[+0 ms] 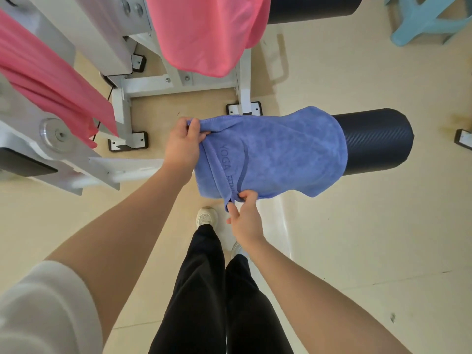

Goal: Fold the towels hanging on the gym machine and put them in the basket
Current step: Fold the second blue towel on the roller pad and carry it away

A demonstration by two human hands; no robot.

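Towel (pixel 278 152), blue, reads "YOGA"; both hands pinching corners.

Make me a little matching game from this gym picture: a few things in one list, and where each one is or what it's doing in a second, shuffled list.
Things:
1. blue towel
2. pink towel
3. plastic stool
4. left hand

Places or states:
A. stands on the floor, top right corner
B. draped over a black foam roller
C. grips the far corner of a towel
D. hangs from the machine at the top

Pairs: 1-B, 2-D, 3-A, 4-C
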